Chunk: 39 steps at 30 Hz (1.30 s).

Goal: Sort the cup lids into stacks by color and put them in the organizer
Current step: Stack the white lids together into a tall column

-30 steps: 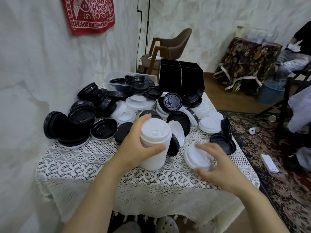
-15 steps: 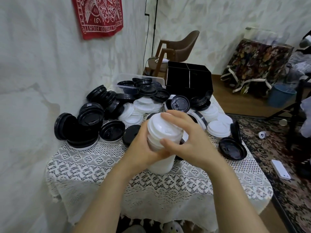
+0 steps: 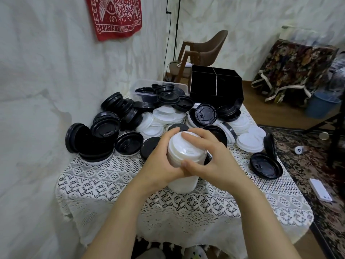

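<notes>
The tall stack of white lids (image 3: 183, 148) stands on the counter (image 3: 104, 176). The left grip (image 3: 158, 165) wraps its left side. The right grip (image 3: 211, 161) curls over its top and right side (so 2 hands hold it). The black organizer (image 3: 216, 86) sits far behind.

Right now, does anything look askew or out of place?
Yes. One black lid stands on its rim by the right edge of the tablecloth, and black lids at the left lean tipped on edge.
</notes>
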### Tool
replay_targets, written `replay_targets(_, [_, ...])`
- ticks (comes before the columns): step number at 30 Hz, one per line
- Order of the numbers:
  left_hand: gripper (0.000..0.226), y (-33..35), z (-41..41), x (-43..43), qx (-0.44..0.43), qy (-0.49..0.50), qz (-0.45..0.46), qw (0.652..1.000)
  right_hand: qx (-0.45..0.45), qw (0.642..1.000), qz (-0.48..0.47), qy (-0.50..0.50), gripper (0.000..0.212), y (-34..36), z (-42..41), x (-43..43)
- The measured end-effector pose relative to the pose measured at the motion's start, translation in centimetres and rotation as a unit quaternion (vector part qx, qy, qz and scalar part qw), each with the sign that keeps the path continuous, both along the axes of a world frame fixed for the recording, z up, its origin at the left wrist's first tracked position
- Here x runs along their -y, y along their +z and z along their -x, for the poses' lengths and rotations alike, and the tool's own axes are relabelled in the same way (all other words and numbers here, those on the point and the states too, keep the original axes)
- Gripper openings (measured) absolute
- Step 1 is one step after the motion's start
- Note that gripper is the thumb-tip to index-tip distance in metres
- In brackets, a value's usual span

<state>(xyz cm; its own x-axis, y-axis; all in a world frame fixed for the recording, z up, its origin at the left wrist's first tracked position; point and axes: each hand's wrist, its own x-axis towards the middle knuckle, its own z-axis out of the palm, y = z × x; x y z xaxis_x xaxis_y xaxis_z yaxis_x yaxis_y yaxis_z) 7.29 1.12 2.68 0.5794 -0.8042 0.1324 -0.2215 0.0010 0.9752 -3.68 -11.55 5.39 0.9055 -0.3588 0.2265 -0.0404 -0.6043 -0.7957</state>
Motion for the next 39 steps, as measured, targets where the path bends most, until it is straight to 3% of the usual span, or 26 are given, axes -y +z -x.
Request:
replay_targets(14, [0.089, 0.4, -0.4, -0.8, -0.001, -0.042, -0.032, 0.999, -0.018, 1.000, -0.010, -0.006, 0.059, -0.3, -0.4, 0.0])
replay_targets(17, [0.072, 1.1, -2.0, -1.7, -0.027, -0.064, 0.015, 0.997, -0.018, 1.000, -0.018, -0.007, 0.057, -0.4, -0.4, -0.1])
replay_targets(19, [0.054, 1.8, -3.5, -1.5, -0.023, 0.036, 0.053, 0.998, -0.014, 1.000, -0.021, -0.007, 0.057, -0.5, -0.4, -0.1])
replay_targets(21, [0.041, 2.0, -5.4, -0.1, 0.045, 0.172, 0.022, 0.984, -0.013, 1.000, -0.027, -0.005, 0.057, -0.7, -0.3, -0.1])
replay_targets(23, [0.038, 1.8, -7.3, 1.9, 0.155, 0.218, -0.049, 0.962, -0.011, 0.999, -0.031, -0.001, 0.058, -0.7, -0.1, -0.1])
replay_targets(27, [0.040, 0.8, -10.4, 5.4, 0.347, 0.153, -0.179, 0.908, -0.007, 0.999, -0.037, 0.007, 0.058, -0.8, 0.2, 0.0])
replay_targets(33, [0.020, 0.4, -12.8, 7.0, 0.469, 0.143, -0.288, 0.822, 0.000, 0.999, -0.035, 0.009, 0.059, -0.9, 0.2, -0.1])
replay_targets(34, [0.019, 0.4, -13.0, 6.9, 0.475, 0.148, -0.273, 0.824, 0.001, 0.999, -0.034, 0.009, 0.058, -0.9, 0.2, -0.1])
replay_targets(36, [0.016, 0.6, -13.1, 6.5, 0.434, 0.164, -0.214, 0.860, 0.004, 0.999, -0.037, 0.010, 0.057, -1.0, 0.2, 0.0])
replay_targets(39, [0.014, 1.6, -12.6, 5.4, 0.269, 0.196, -0.098, 0.938, 0.008, 0.999, -0.040, 0.011, 0.056, -1.0, 0.1, -0.1])
